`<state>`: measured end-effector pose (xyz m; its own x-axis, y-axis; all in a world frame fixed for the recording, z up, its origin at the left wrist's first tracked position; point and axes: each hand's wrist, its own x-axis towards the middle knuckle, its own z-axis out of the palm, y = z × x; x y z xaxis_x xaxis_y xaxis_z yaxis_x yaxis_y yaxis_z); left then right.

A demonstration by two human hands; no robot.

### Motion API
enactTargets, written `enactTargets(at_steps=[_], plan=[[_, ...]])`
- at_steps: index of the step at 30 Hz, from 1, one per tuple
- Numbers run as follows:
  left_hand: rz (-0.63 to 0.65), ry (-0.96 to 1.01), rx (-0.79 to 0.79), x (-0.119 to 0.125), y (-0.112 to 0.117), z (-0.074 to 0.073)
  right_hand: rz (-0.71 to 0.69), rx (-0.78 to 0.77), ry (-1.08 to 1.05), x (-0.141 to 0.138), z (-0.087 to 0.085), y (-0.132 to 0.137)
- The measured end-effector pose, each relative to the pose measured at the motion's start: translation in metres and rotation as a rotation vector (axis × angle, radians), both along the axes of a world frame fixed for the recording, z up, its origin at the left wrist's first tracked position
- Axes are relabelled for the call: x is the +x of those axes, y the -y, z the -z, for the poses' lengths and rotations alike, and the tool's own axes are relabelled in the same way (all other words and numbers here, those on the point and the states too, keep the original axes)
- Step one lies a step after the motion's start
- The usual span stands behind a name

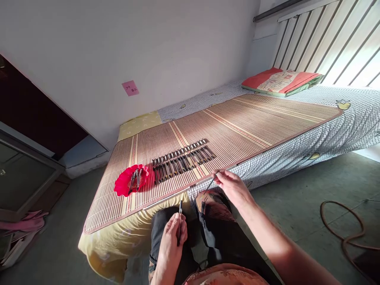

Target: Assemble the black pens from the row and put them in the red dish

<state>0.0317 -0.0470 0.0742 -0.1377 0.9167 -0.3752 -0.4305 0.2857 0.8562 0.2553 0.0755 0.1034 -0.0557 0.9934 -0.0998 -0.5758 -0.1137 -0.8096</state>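
My left hand [173, 233] is closed around a thin dark pen barrel [179, 215], held upright above my knee. At the bed's edge, my right hand [231, 184] pinches a slim dark pen part [211, 183] between its fingertips. On the striped bamboo mat [252, 118], a long row of several dark pens [182, 160] lies side by side. A red scalloped dish [130, 181] to the left of the row holds a few more dark pens.
The mat covers a low bed [341, 130] with a checked sheet and a red-and-patterned pillow [280, 81] at the far end. A pink note [130, 88] sticks to the white wall. A coiled hose [344, 229] lies on the concrete floor at right. Dark cabinet at left.
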Motion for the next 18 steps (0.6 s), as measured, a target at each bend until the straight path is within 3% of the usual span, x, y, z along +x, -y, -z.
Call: enactTargets(at_steps=[3, 6, 10, 16, 18], plan=[[-0.176, 0.037, 0.002, 0.01, -0.016, 0.0, -0.175, 0.038, 0.04, -0.027, 0.004, 0.022], [-0.284, 0.088, -0.015, 0.018, -0.029, -0.005, -0.237, 0.071, 0.075, -0.054, 0.01, 0.039], [-0.279, 0.14, 0.016, 0.022, -0.033, -0.01, -0.257, 0.027, 0.047, -0.07, 0.014, 0.047], [-0.301, 0.06, 0.023, 0.027, -0.024, -0.013, -0.325, -0.017, -0.075, -0.073, 0.009, 0.047], [-0.303, 0.038, 0.02, 0.03, -0.022, -0.016, -0.284, -0.01, -0.063, -0.073, 0.009, 0.044]])
